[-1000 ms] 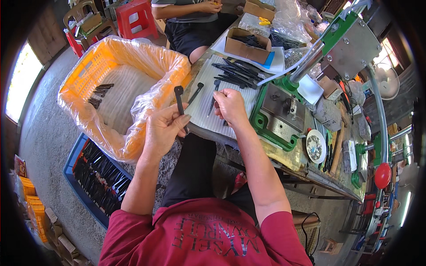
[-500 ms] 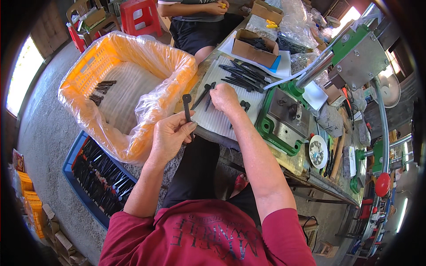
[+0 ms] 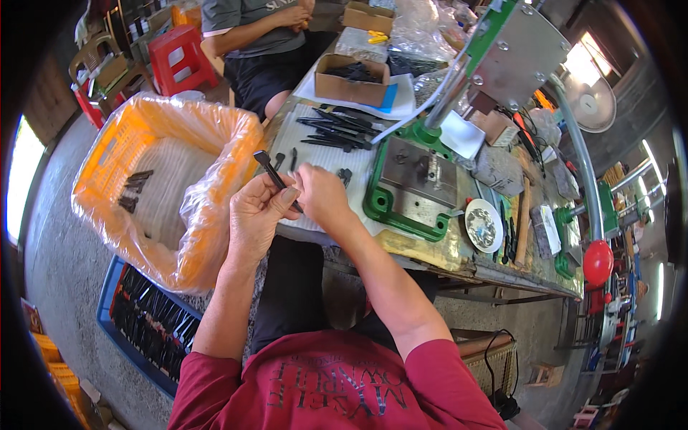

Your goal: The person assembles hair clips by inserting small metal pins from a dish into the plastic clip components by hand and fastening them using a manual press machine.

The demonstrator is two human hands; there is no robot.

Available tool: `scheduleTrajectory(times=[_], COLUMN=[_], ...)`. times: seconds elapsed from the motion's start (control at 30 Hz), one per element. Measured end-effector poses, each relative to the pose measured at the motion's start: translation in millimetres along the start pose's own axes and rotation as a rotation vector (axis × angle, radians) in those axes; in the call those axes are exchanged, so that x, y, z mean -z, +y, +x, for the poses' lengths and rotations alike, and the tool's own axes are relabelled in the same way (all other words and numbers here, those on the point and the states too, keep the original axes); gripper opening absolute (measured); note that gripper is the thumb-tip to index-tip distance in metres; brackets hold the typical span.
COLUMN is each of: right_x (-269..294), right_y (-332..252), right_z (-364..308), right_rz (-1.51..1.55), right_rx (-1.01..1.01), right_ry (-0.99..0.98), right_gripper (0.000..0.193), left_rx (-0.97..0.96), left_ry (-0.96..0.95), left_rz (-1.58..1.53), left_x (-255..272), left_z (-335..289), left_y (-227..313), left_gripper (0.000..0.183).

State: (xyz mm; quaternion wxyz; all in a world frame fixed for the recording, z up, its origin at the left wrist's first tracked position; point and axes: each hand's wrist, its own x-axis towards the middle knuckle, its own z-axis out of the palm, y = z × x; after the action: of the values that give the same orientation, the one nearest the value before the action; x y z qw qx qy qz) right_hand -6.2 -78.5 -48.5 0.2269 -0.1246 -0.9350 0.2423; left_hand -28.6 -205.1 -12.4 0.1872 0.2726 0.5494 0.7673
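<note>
Hands together over the bench edge, one black rod (image 3: 273,174) between them.
My left hand (image 3: 252,222) and right hand (image 3: 320,195) both pinch the rod's lower end; it tilts up and to my left, its head just above the rim of the orange crate (image 3: 107,154), which is lined with clear plastic. More black parts (image 3: 337,132) lie on the white mat (image 3: 322,154), beside the green press base (image 3: 412,183). Blue tray (image 3: 147,322) of dark pieces sits by my left elbow.
</note>
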Motion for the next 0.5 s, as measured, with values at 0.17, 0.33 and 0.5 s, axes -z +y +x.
scheduleTrajectory(times=[0.17, 0.33, 0.5], right_x=[33, 58, 65], right_y=[-2, 14, 20], right_z=[-31, -41, -75], right_rz=[0.314, 0.391, 0.539], right_rx=[0.164, 0.065, -0.032], right_ry=[0.259, 0.503, 0.522], right_gripper=[0.014, 0.007, 0.006], left_rx=[0.021, -0.124, -0.046], left_ry=[-0.153, -0.167, -0.247], left_rz=[-0.247, -0.245, -0.129], left_x=[-33, -68, -111], left_z=[18, 42, 66], left_y=[2, -1, -17], left_gripper=[0.013, 0.015, 0.011])
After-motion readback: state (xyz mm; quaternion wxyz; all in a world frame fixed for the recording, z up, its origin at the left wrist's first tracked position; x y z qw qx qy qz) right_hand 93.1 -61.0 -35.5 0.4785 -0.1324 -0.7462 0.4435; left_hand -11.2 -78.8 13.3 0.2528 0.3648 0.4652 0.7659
